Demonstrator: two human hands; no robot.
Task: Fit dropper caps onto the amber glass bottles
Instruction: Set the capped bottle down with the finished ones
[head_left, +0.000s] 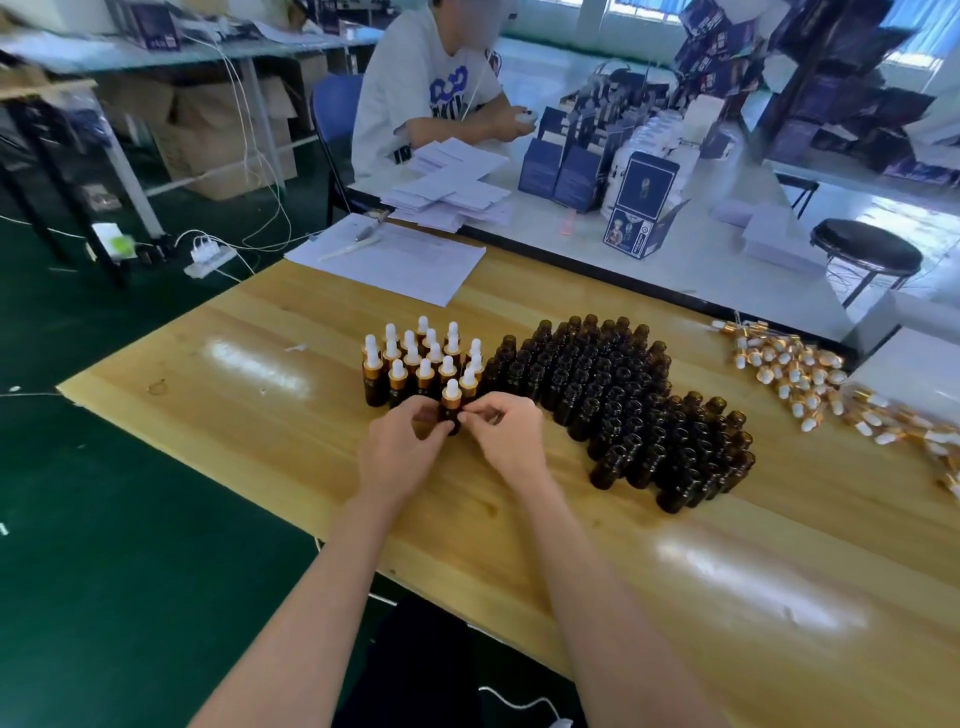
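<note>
An amber bottle (450, 419) with a gold-collared white dropper cap (451, 394) on its neck stands between my hands. My left hand (402, 447) curls round its body. My right hand (506, 434) pinches it from the right, just under the collar. Just behind it stand several capped bottles (415, 364) in a cluster. To the right, several uncapped amber bottles (623, 400) stand packed together. Loose dropper caps (800, 374) lie in a pile at the table's right edge.
The wooden table (270, 415) ends close on my left above a green floor. Paper sheets (395, 260) lie at its far edge. Beyond, a seated person works at a white table (597, 244) with blue boxes. A black stool (865, 254) stands at right.
</note>
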